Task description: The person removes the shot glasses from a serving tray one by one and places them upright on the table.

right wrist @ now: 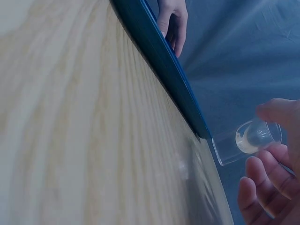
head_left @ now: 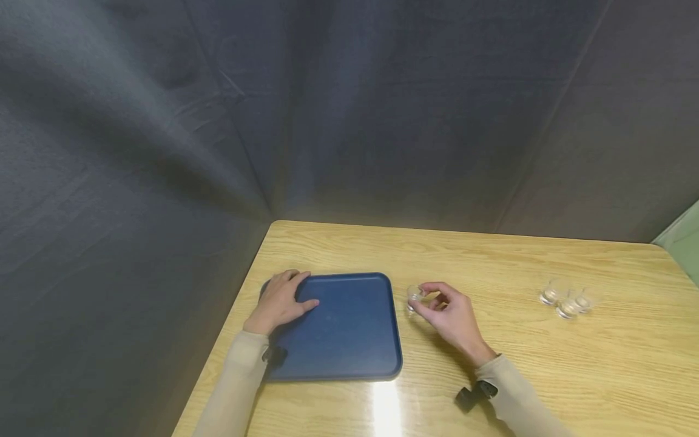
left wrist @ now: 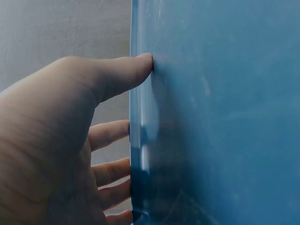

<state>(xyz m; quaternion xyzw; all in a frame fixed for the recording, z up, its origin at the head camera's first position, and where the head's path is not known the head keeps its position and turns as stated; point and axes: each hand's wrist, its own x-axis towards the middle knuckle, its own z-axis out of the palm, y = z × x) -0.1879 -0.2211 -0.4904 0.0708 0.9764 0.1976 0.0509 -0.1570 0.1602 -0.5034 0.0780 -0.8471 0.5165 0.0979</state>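
A dark blue tray (head_left: 344, 328) lies on the left part of the wooden table. My left hand (head_left: 280, 304) holds its left rim; in the left wrist view the thumb (left wrist: 124, 72) presses over the inner edge while the fingers (left wrist: 112, 171) touch the outer side. Just right of the tray is a small clear glass (head_left: 413, 292), upright and seemingly at table level. Thumb and fingertips of my right hand (head_left: 450, 315) pinch it near the top. The right wrist view shows this glass (right wrist: 227, 147) close to the tray's corner, with the lower fingers loosely curled beside it.
Farther right on the table (head_left: 491, 261) stands a close group of small clear glasses (head_left: 568, 306). Dark cloth curtains (head_left: 409, 121) hang behind the table and along its left side. Light glares off the front of the tabletop.
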